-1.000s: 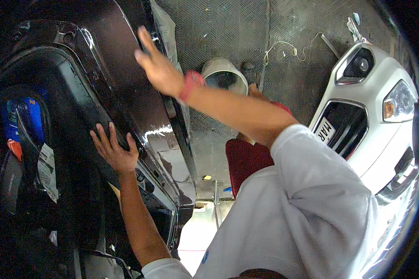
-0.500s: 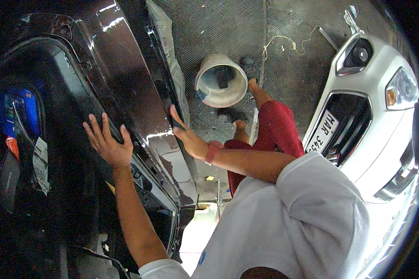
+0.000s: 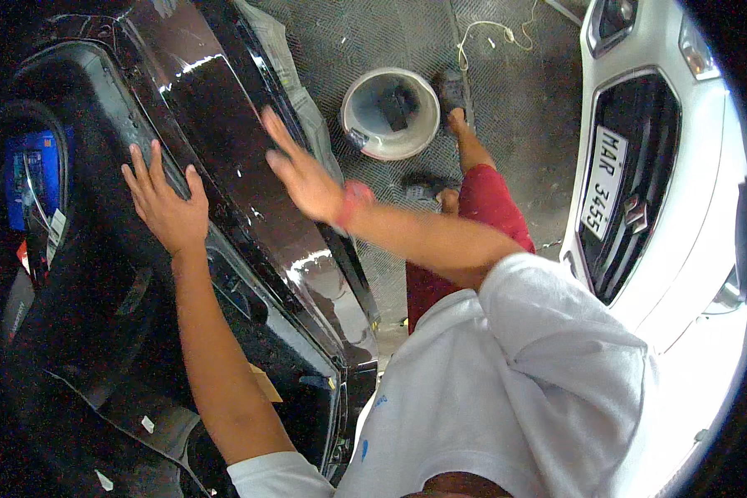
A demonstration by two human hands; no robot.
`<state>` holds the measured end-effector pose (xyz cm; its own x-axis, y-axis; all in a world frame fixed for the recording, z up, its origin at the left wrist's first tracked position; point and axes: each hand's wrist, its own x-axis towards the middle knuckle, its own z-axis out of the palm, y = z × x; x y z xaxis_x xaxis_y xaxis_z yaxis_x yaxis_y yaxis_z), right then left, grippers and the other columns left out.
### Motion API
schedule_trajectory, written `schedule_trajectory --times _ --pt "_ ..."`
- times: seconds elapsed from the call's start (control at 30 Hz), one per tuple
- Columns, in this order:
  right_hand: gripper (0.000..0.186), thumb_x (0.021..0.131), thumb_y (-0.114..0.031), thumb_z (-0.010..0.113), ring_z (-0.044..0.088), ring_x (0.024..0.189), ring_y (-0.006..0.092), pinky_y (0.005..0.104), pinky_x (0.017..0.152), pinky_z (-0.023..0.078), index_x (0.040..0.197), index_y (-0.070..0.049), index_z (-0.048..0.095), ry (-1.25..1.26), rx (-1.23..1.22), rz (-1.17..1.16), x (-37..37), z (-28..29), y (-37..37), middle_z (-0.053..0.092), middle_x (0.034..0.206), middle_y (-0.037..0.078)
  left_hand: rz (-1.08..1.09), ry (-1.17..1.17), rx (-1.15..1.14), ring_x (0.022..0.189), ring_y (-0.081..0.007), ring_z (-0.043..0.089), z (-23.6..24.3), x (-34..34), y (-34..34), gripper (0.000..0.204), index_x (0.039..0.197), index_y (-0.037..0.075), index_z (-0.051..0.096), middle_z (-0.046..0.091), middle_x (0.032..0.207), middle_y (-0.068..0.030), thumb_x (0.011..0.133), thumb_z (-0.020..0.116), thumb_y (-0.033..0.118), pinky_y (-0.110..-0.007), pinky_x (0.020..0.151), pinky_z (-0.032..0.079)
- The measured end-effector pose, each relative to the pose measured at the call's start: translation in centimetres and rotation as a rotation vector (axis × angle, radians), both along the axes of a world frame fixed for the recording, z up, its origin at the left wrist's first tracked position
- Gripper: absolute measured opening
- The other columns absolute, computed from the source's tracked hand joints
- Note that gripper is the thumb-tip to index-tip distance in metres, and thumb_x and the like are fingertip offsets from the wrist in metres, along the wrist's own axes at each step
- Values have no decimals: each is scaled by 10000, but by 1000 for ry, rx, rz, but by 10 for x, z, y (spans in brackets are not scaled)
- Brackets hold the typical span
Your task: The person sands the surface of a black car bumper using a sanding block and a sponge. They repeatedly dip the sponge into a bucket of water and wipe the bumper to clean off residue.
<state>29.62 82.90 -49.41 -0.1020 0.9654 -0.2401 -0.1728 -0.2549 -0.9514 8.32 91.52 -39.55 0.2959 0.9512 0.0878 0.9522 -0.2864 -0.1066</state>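
Note:
My left hand (image 3: pixel 168 199) lies flat with spread fingers on the black inner trim (image 3: pixel 112 95) of a dark car. Nothing shows in its grasp. My right hand (image 3: pixel 303 178), with a red band at the wrist, is over the glossy dark brown body panel (image 3: pixel 212 104) of the same car. Its fingers are stretched out and slightly blurred, and I see nothing held in it. Whether its palm touches the panel I cannot tell. Light reflects in bright streaks along the panel.
Masking paper (image 3: pixel 295 91) hangs along the panel's outer edge. A whitish bucket (image 3: pixel 390 149) stands on the textured floor by my feet. A white car's front (image 3: pixel 697 183) is at the right. A blue package (image 3: pixel 33 178) sits in a recess at the left. A thin cord (image 3: pixel 481 25) lies beyond.
My right hand has moved from the panel's outer edge up and left over its brown surface. The left hand stays on the black trim, and the whole view has shifted.

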Motion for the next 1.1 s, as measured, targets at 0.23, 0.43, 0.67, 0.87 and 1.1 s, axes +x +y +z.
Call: schedule_trajectory --times 0.23,0.43,0.67,0.87,1.1 --pt "729 1118 -262 475 111 1703 345 424 1381 148 1751 -42 186 -127 206 61 4 -9 8 94 1838 210 -44 12 56 1602 -478 350 -4 -3 0 709 1635 211 513 387 1765 -109 978 736 357 -611 1261 367" --pt "731 1124 -307 469 131 1690 404 439 1377 159 1739 -18 199 -119 245 3 2 -16 31 97 1829 243 -59 40 76 1576 -514 375 -7 -6 2 698 1622 190 524 390 1758 -147 984 745 369 -605 1268 373" --pt "751 1112 -210 469 45 1703 399 460 1386 97 1742 21 133 -150 190 88 -2 11 -36 41 1831 259 -70 23 99 1567 -518 387 -8 -7 2 717 1630 211 518 393 1756 -144 974 755 376 -611 1255 390" --pt "795 1087 -156 481 -13 1706 386 470 1383 77 1760 -22 79 -31 -78 188 -2 36 -115 -2 1839 238 -35 46 74 1578 -506 374 -7 -5 3 715 1632 218 517 395 1757 -138 977 753 381 -609 1266 376" --pt "724 1131 -313 392 157 1695 345 372 1374 147 1720 55 188 -88 115 -37 -10 -31 48 172 1808 273 -70 8 92 1595 -469 369 -8 -4 1 709 1647 249 496 388 1766 -98 990 729 371 -605 1264 378"
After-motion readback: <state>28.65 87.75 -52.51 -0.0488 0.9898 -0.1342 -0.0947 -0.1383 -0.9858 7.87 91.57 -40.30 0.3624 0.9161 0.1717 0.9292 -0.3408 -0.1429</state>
